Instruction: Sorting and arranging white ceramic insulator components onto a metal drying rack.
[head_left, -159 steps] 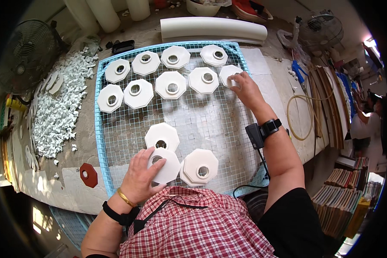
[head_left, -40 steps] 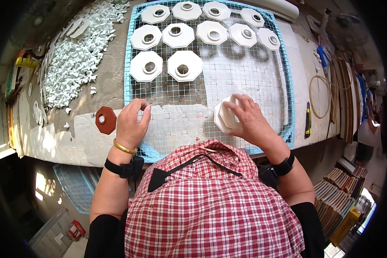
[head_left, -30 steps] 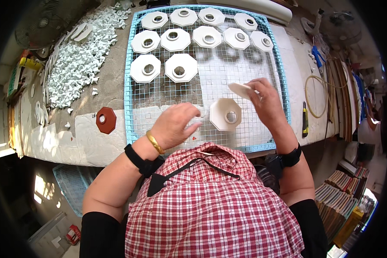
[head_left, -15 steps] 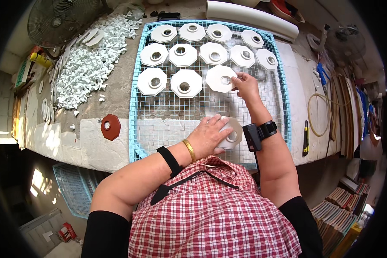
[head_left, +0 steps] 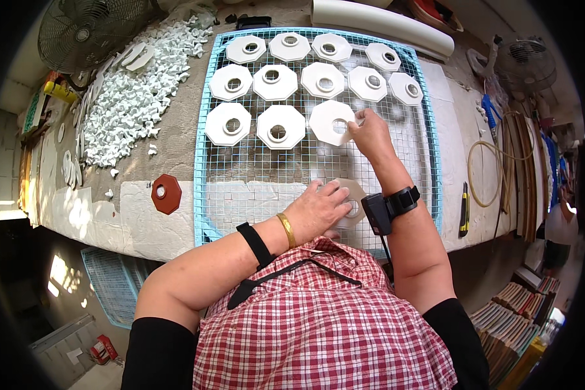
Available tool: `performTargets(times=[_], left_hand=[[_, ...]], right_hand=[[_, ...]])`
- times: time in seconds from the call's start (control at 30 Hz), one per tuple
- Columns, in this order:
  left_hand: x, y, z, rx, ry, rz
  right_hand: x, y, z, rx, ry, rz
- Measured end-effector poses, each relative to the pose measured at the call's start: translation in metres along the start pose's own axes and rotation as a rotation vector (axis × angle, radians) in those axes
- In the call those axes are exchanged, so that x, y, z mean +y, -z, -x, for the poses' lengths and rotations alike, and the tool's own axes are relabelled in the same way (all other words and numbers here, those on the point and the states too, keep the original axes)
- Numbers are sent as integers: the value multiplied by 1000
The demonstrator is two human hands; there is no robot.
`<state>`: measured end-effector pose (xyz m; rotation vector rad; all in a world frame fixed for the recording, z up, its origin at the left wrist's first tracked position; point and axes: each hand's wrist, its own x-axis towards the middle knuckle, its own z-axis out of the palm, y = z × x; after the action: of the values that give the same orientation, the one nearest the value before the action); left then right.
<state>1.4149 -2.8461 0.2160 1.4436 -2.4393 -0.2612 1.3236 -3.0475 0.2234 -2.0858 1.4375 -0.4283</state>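
On a blue wire-mesh rack, white octagonal plates with round central holes lie in rows. Most show a raised ring around the hole. My right hand pinches the right edge of a flat octagonal plate in the third row; it shows a hole but no raised ring. Close to my body, my left hand has its fingers curled over the left side of a paler, cream octagonal plate with a hole. That plate's left part and my left thumb are partly hidden.
Left of the rack lie a reddish-brown octagonal piece and a heap of small white pieces. A fan stands at the far left. A white roll lies behind the rack; a yellow-black utility knife and a hose are at right.
The fingers of my left hand have curled, and the hand has shifted slightly left on the cream plate. My right hand stays at its plate's edge, its fingers slightly moved.
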Motion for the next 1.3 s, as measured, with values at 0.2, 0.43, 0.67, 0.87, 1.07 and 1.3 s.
performTargets(times=[0.2,0.43,0.67,0.87,1.07,1.3], left_hand=[[0,5,-1,-18,23,-4],[-5,9,2,6,36,63],[-5,11,-1,48,29,79],[3,13,2,32,22,93],[13,10,8,56,36,66],[7,10,6,120,14,59]], right_hand=[[9,10,-9,-164,-119,-231],[-9,33,19,55,166,-476],[-11,8,34,64,600,216],[-9,-2,47,27,586,194],[-15,-4,57,54,632,217],[-20,2,51,95,651,171]])
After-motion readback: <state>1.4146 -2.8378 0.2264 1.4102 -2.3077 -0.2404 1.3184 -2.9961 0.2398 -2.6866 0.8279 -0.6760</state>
